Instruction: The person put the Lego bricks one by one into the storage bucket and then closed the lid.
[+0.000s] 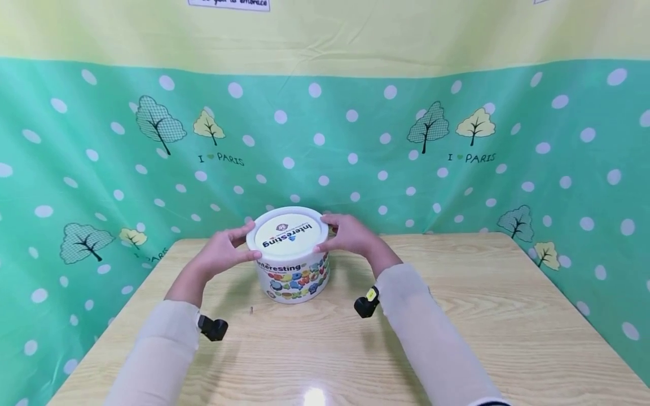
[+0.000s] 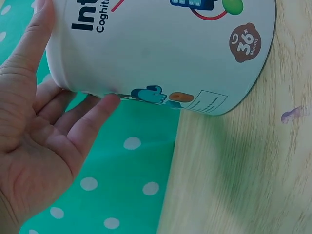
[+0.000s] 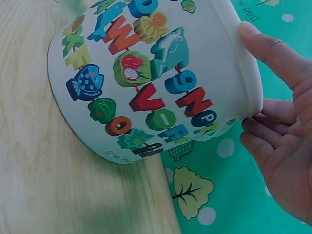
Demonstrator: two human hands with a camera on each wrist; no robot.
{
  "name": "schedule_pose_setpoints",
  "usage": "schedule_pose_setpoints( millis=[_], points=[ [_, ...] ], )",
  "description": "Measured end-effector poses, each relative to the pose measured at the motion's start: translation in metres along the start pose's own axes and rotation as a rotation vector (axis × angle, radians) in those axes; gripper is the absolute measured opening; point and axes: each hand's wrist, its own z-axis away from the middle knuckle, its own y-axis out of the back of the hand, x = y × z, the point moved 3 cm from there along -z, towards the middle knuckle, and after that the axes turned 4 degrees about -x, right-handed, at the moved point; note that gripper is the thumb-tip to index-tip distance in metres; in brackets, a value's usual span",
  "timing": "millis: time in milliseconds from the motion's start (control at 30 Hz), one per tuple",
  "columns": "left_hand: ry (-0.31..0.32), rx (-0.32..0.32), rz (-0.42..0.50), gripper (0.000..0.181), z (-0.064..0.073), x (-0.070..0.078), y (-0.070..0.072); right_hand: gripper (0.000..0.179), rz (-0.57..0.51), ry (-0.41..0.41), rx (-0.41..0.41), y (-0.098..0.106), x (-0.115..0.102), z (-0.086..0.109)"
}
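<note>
A round white bucket point(image 1: 294, 282) printed with colourful letters and animals stands near the back of the table. Its white lid point(image 1: 276, 230) is on and reads "Interesting". My left hand point(image 1: 223, 252) grips the bucket's left side at the top, thumb at the lid's front edge. On the opposite side, my right hand point(image 1: 352, 235) holds it with the thumb on the rim and the fingers farther back. The left wrist view shows fingertips point(image 2: 109, 101) against the bucket's wall. In the right wrist view, the thumb point(image 3: 258, 39) presses the lid's rim.
The light wooden table point(image 1: 472, 304) ends at the back against a green dotted curtain point(image 1: 335, 158) with printed trees. A small purple mark point(image 2: 294, 115) lies on the wood left of the bucket.
</note>
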Motion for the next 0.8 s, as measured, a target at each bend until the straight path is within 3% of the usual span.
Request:
schedule_pose_setpoints(
  millis=[200, 500, 800],
  points=[
    [-0.010, 0.008, 0.036, 0.104, 0.001, -0.001, 0.001, 0.096, -0.035, 0.020, -0.001, -0.003, -0.001, 0.000],
    [-0.034, 0.005, 0.096, 0.104, 0.003, -0.006, -0.006, 0.096, -0.078, -0.014, 0.010, -0.008, 0.006, 0.007],
    [-0.041, 0.057, 0.136, 0.099, 0.012, -0.007, -0.010, 0.087, -0.074, 0.023, 0.074, -0.014, 0.006, 0.016]
  ],
)
